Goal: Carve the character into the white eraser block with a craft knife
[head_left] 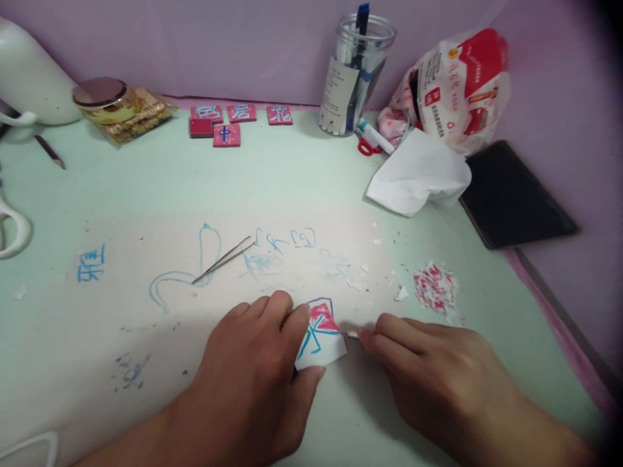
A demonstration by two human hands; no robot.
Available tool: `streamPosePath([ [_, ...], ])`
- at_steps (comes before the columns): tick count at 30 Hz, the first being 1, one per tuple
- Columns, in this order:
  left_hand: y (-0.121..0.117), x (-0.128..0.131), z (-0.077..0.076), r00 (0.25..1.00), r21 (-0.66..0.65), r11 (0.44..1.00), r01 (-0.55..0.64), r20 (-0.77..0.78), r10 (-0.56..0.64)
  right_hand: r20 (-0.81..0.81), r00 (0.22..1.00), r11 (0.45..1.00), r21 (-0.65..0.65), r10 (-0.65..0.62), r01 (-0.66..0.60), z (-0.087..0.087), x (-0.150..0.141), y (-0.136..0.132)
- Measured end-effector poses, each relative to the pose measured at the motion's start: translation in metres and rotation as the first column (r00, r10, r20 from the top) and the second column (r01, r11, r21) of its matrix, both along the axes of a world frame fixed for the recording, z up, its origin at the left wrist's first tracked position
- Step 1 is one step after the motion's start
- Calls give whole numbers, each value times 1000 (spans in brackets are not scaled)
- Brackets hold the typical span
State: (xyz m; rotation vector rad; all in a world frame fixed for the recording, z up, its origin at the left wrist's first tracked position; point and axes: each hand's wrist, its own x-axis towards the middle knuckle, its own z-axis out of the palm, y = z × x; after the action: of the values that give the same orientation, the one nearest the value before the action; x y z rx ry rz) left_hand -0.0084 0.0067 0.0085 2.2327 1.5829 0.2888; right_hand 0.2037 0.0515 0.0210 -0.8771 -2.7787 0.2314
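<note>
My left hand (263, 370) grips a small white carving block (328, 353) by its left side, thumb below and fingers above. The block bears blue character strokes and a pink-red patch near its top corner. My right hand (428, 370) is closed around a thin metal carving tool (352, 335), mostly hidden by the fingers. Its tip meets the block's right edge at the lower border of the red patch. A pair of metal tweezers (221, 261) lies beyond my left hand. Red and white shavings (435, 287) are heaped beyond my right hand.
Pink tiles with blue characters (242, 113) and a red ink pad (201, 128) line the back. A pen jar (335, 97), red-handled scissors (368, 148), white tissue (418, 175), plastic bag (448, 97) and dark tablet (518, 194) stand rightward. White scissors (14, 227) lie left.
</note>
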Motion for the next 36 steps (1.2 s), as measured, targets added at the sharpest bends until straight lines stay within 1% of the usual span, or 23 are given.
streamPosePath([
  [5, -1, 0, -1, 1000, 13, 1000, 2, -9, -2, -17, 1000, 998, -55, -4, 3, -3, 6, -1],
  [10, -1, 0, -3, 1000, 13, 1000, -4, -9, 4, -9, 1000, 1000, -27, -15, 15, -5, 10, -2],
  [17, -2, 2, -2, 999, 9, 1000, -26, -24, 26, -19, 999, 997, -71, -31, 29, -9, 12, -2],
  [21, -2, 2, -3, 999, 4, 1000, -26, -29, 26, -43, 997, 996, -61, -67, 64, -14, 14, -3],
  [25, -1, 1, -2, 1000, 0, 1000, -23, -22, 23, -48, 997, 996, -60, -67, 64, -11, 11, -5],
  [29, -1, 1, -2, 999, -9, 1000, -28, -19, 28, -8, 998, 995, -74, -63, 62, -7, 12, -6],
  [31, -1, 1, -2, 999, -11, 999, -33, -19, 33, 4, 996, 988, -128, -84, 84, -6, 16, -4],
  [32, -1, 1, -1, 999, -12, 999, -35, -20, 35, 6, 995, 976, -192, -99, 98, -6, 18, -2],
  [33, -1, 1, -1, 999, -11, 999, -38, -22, 37, -3, 993, 957, -267, -119, 114, -5, 21, 1],
  [35, -1, 1, 0, 999, -5, 999, -36, -26, 36, -33, 984, 896, -420, -175, 145, -5, 26, 6],
  [36, 0, 1, 0, 999, -7, 999, -31, -27, 31, -57, 977, 879, -450, -206, 159, -5, 27, 9],
])
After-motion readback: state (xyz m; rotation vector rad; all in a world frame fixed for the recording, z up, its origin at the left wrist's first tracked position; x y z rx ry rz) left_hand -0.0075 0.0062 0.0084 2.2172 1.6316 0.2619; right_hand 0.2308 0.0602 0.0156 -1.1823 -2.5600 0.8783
